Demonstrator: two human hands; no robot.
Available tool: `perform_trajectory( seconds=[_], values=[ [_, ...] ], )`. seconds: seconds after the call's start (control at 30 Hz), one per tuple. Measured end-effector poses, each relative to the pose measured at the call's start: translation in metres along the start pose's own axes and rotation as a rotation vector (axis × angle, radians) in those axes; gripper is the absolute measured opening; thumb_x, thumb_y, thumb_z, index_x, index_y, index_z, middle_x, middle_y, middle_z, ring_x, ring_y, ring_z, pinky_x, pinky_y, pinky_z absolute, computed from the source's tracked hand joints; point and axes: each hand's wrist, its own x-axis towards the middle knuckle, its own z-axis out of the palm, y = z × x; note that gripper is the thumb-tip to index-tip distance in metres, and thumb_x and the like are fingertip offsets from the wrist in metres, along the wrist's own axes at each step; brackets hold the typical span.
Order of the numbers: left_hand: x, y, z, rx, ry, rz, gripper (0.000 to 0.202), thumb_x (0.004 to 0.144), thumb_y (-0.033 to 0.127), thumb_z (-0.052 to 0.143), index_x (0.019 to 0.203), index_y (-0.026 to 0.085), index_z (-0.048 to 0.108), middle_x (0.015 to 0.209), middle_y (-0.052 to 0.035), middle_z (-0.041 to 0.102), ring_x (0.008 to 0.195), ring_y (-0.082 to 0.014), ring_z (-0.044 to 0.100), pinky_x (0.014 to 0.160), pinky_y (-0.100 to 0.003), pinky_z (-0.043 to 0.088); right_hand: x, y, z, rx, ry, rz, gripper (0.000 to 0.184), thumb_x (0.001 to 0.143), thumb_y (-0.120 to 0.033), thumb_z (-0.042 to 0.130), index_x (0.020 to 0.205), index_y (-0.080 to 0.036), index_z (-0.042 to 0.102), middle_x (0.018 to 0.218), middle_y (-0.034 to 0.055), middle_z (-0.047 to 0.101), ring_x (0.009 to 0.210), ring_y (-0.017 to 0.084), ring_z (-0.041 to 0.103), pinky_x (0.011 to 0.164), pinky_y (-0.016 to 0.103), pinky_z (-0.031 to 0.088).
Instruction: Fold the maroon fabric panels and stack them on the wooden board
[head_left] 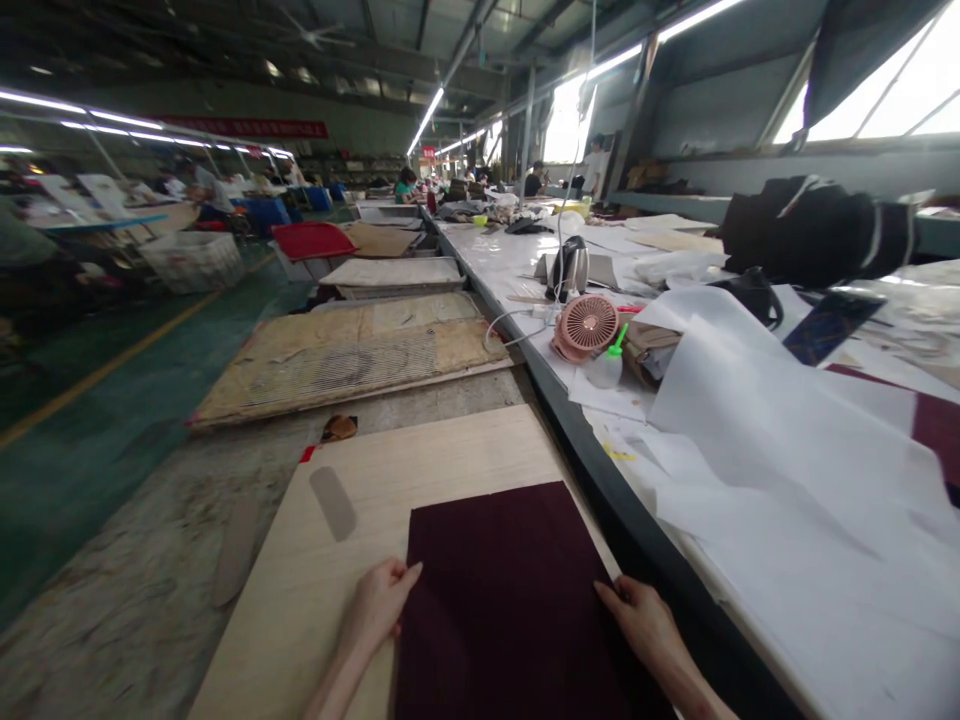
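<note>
A dark maroon sheet of material (502, 600) lies on a pale wooden board (442, 450) in front of me. My left hand (382, 595) pinches the sheet's left edge, with its thumb against the maroon surface. On the opposite side my right hand (641, 615) grips the right edge between thumb and fingers. The sheet's far edge lies on the board, while its near end runs out of the picture. A greyish rounded strip (332, 503) sits on the board to the upper left of the sheet.
Alongside on the right runs a long white table bearing a pink fan (587, 327), a green-tipped bottle (609, 362), a steel kettle (570, 268), white sheets (757, 430) and a black roll (810, 228). Further off lies a worn board (360, 360). Several people work in the background.
</note>
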Motion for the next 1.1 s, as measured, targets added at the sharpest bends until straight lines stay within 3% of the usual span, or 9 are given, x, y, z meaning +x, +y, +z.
perform_trajectory(
  seconds=[0.4,0.73,1.1],
  values=[
    [0.002,0.0,0.001,-0.038,0.005,-0.069,0.029,0.082,0.043,0.051,0.064,0.02,0.049,0.039,0.0054,0.048,0.032,-0.0126,0.05,0.032,-0.019,0.031,0.008,0.009,0.002,-0.012,-0.072,-0.013,0.041,0.08,-0.056,0.042,0.053,-0.026,0.044,0.057,0.0049,0.057,0.061,0.024,0.057,0.059,0.035,0.037],
    [0.005,-0.006,0.002,0.03,-0.027,0.0,0.04,0.077,0.058,0.045,0.06,0.022,0.045,0.039,0.0051,0.047,0.033,-0.0153,0.051,0.035,-0.024,0.036,-0.002,-0.001,0.002,0.066,0.025,0.012,0.032,0.08,-0.043,0.052,0.057,-0.021,0.046,0.054,-0.0012,0.056,0.057,0.016,0.054,0.053,0.026,0.032],
    [0.013,-0.011,0.004,0.101,-0.051,0.014,0.047,0.068,0.069,0.044,0.056,0.024,0.043,0.039,0.0042,0.048,0.038,-0.0184,0.053,0.04,-0.027,0.04,-0.011,-0.014,-0.005,0.073,0.019,0.086,0.023,0.081,-0.031,0.056,0.062,-0.02,0.05,0.062,0.0013,0.061,0.064,0.017,0.06,0.056,0.025,0.033]
  ],
)
